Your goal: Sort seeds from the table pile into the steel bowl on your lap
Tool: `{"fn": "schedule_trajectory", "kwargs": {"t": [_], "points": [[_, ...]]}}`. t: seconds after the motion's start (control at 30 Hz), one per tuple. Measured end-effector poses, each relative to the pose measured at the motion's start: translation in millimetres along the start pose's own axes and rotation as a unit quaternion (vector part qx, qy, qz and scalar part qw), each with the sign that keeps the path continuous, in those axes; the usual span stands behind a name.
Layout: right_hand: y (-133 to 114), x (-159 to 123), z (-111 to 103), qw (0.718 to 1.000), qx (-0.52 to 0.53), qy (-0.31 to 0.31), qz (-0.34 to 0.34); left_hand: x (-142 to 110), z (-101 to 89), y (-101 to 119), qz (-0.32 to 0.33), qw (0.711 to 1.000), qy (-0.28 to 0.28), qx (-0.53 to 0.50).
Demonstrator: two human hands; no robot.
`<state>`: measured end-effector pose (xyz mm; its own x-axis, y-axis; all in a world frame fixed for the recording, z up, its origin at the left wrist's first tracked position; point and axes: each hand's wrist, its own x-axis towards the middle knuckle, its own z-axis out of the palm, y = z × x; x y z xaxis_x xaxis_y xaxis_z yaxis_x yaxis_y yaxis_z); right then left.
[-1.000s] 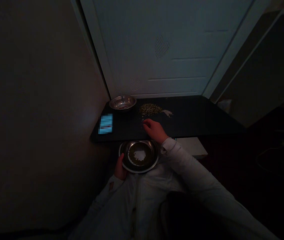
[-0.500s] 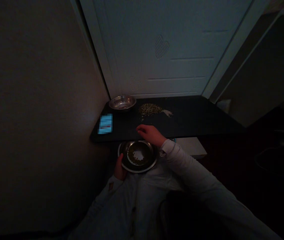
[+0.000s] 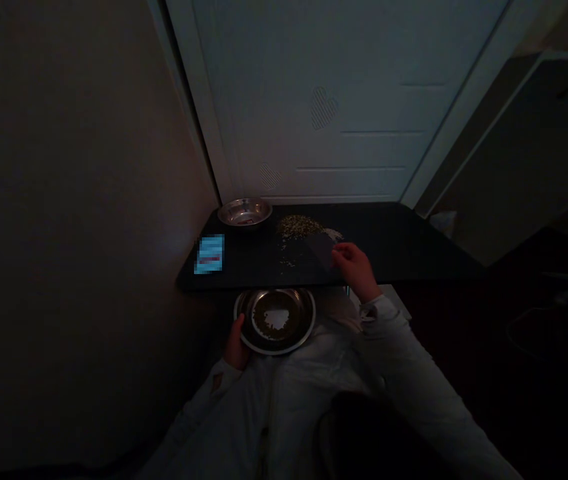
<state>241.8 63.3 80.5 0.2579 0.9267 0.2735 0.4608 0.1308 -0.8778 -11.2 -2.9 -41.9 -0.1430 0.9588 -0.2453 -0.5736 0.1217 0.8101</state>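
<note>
The right hand (image 3: pixel 357 270), on the near right of the mixed pile (image 3: pixel 300 225), pinches a thin dark card (image 3: pixel 321 251) between thumb and fingers, its far edge at or just short of the pile; in this dimness I cannot tell whether they touch. The left hand (image 3: pixel 237 345), well to the near left of the pile, grasps the rim of a steel bowl (image 3: pixel 309 320), which sits nearer the person than the pile, with greenish grains (image 3: pixel 289 327) around a pale patch inside. The step in hand looks like working loose grains with the card; moving it well would call for a low, flat edge and a steady bowl. Pale grains (image 3: pixel 288 261) lie scattered on the pile's near side, and a pale bunch (image 3: pixel 334 235) adjoins its right end. Left of the pile stands a second bowl (image 3: pixel 245 212); a pixelated blue patch (image 3: pixel 209 255) lies nearer and farther left.
</note>
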Motion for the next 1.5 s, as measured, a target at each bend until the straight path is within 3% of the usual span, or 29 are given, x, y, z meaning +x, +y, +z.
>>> {"fn": "schedule_trajectory", "kwargs": {"t": [0.2, 0.33, 0.43, 0.7, 1.07, 1.33, 1.5], "points": [[-21, -19, 43, 0.984, -0.075, -0.14, -0.086, -7, 9.1, 5, -0.008, 0.999, 0.032, 0.017], [-29, -19, 66, 0.971, -0.143, -0.163, -0.102, -9, 14.2, 9, -0.021, 0.999, 0.035, 0.025], [-25, -11, 69, 0.967, -0.191, -0.144, -0.092, -9, 13.8, 9, -0.007, 0.999, 0.038, 0.028], [0, 14, 39, 0.963, -0.252, -0.082, -0.051, -1, 6.3, 3, -0.029, 0.999, -0.004, 0.017], [34, 60, -4, 0.95, -0.311, -0.038, -0.016, -4, 16.1, 9, -0.026, 1.0, 0.0, 0.014], [42, 80, -31, 0.966, -0.259, 0.003, -0.018, -5, 14.9, 10, -0.006, 1.0, 0.007, 0.017], [36, 77, -46, 0.969, -0.237, 0.049, -0.046, -5, 20.4, 9, -0.008, 1.0, 0.019, 0.013]]}}
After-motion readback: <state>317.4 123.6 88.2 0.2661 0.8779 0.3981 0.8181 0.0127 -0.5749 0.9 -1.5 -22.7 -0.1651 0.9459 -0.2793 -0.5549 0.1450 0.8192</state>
